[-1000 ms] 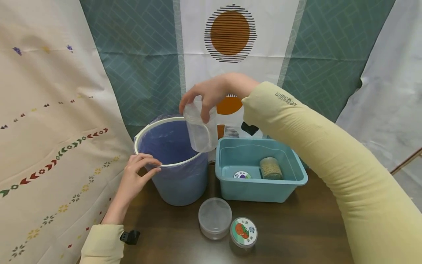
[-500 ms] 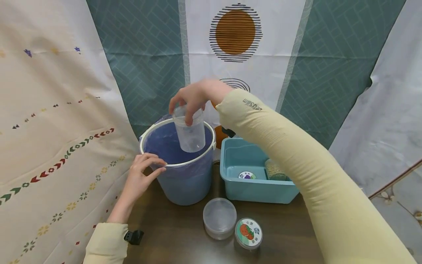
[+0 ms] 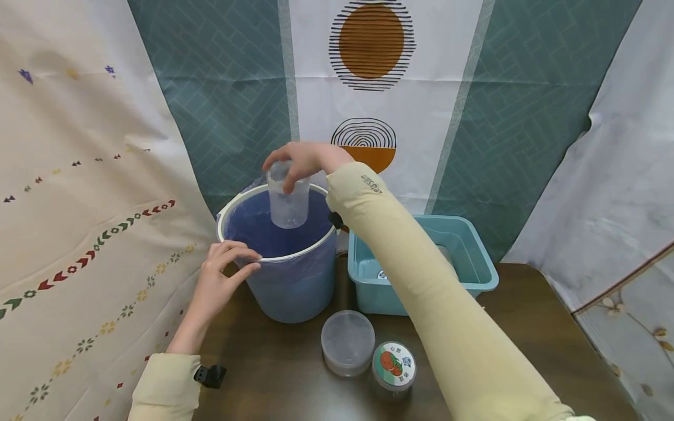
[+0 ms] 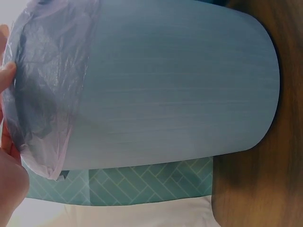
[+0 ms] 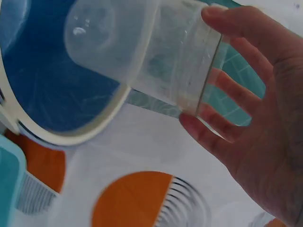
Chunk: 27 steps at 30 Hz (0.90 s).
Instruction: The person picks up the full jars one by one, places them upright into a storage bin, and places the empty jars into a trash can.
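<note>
My right hand (image 3: pixel 297 162) grips a clear plastic jar (image 3: pixel 288 204) by its upper end, fingers and thumb spread round the rim. The jar hangs over the mouth of a blue trash can (image 3: pixel 289 289), its base reaching below the can's rim in the right wrist view. I see nothing inside the jar. At the can's front left, my left hand (image 3: pixel 220 279) holds the white rim, thumb outside and fingers over the top. A thin translucent bag (image 4: pixel 52 71) lines the can and folds down over its outside.
Right of the can stands a light blue tub (image 3: pixel 376 299), partly hidden behind my right sleeve. In front, on the dark wooden table (image 3: pixel 253 374), are a round clear container (image 3: pixel 347 342) and a jar with a tomato-picture lid (image 3: pixel 394 365). Patterned cloth (image 3: pixel 237 105) hangs behind.
My right hand has carried the clear jar left, from beside the can's right rim to over its mouth. The left hand keeps its place on the rim.
</note>
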Motion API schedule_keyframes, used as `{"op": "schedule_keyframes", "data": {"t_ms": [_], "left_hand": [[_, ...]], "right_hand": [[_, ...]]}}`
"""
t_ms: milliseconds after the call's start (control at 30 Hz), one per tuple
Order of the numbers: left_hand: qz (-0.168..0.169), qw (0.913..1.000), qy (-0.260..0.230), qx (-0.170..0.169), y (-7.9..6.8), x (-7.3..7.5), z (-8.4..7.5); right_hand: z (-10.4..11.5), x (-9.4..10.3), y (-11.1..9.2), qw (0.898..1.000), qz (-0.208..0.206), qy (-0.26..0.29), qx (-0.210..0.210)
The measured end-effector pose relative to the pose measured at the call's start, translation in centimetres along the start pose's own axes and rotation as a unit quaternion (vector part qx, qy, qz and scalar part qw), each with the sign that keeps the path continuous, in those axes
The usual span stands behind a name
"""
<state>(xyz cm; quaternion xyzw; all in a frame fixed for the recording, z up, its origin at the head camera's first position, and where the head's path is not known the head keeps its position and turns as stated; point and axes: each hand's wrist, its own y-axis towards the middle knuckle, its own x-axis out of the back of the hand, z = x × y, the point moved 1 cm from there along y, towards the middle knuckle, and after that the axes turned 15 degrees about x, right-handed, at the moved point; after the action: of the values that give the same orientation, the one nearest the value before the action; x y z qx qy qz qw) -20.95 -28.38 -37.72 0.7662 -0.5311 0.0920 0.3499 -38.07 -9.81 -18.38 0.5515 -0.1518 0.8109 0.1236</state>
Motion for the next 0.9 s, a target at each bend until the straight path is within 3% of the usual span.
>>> {"op": "schedule_keyframes", "data": {"t_ms": [233,467,633,900], "left_hand": [[0.0,1.0,0.002,-0.001,0.2,-0.2,0.3],[-0.004,0.9999,0.0,-0.012,0.3,-0.2,0.4],[0.001,1.0,0.004,-0.002,0.2,-0.2,0.5],[0.0,1.0,-0.005,-0.001,0.1,-0.2,0.3]], "right_hand": [[-2.0,-2.4,0.5,0.997,-0.071,0.003,-0.015],[-3.1,-4.4,1.0,0.99,-0.133,0.035,0.003],[-3.2,-5.1,1.3,0.991,-0.134,0.032,0.003],[-2.9,-5.5,1.7,0.995,-0.101,-0.003,-0.016]]}}
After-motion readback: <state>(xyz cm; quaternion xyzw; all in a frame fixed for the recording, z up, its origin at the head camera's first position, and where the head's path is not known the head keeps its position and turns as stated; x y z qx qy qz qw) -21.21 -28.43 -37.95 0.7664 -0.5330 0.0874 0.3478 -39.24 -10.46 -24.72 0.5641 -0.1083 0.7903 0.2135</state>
